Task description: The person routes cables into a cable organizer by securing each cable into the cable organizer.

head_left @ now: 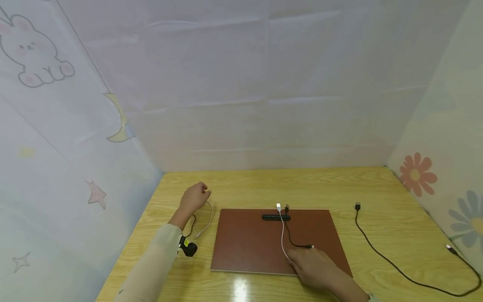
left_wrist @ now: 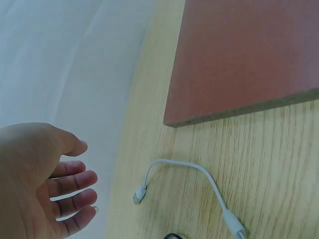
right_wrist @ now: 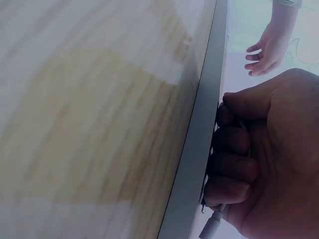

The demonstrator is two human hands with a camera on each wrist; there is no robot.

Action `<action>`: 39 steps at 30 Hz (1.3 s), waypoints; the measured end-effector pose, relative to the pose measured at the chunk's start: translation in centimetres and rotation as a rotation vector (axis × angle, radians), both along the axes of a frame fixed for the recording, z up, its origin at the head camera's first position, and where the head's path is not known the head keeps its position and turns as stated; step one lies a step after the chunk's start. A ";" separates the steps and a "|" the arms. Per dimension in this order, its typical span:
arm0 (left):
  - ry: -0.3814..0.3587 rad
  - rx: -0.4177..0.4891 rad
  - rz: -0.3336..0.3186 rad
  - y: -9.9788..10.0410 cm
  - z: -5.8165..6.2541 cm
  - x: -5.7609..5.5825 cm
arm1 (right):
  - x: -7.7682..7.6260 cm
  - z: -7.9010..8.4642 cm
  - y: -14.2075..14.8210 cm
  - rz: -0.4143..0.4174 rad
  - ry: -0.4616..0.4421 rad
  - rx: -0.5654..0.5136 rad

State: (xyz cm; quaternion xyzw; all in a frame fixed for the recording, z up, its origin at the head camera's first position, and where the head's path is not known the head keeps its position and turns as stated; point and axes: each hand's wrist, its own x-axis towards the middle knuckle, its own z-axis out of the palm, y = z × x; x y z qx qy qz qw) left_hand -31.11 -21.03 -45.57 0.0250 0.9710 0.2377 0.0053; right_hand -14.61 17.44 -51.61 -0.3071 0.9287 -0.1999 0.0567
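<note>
A brown-red board (head_left: pixel 245 245) lies on the table, with a black cable clip strip (head_left: pixel 268 217) near its far edge. A white USB cable (head_left: pixel 282 235) runs from the strip to my right hand (head_left: pixel 318 268), whose curled fingers grip it at the board's near edge. Its grey-white connector (right_wrist: pixel 213 225) pokes out below the fingers (right_wrist: pixel 227 191) in the right wrist view. A short black USB cable (head_left: pixel 292 241) also crosses the strip and ends beside that hand. My left hand (head_left: pixel 194 197) hovers, loosely bent and holding nothing, near a short white cable (left_wrist: pixel 192 165).
A long black USB cable (head_left: pixel 388 261) curves across the table's right side. Part of another black cable (head_left: pixel 193 226) shows by the left wrist, near a black device (head_left: pixel 188 247) at the sleeve. Printed cloth walls (head_left: pixel 241 105) stand behind and beside the table (head_left: pixel 302 188).
</note>
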 end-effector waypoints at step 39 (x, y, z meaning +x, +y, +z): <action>-0.291 -0.017 0.069 -0.9 -3.6 -2.7 | 0.3 0.7 0.0 -0.012 -0.065 0.018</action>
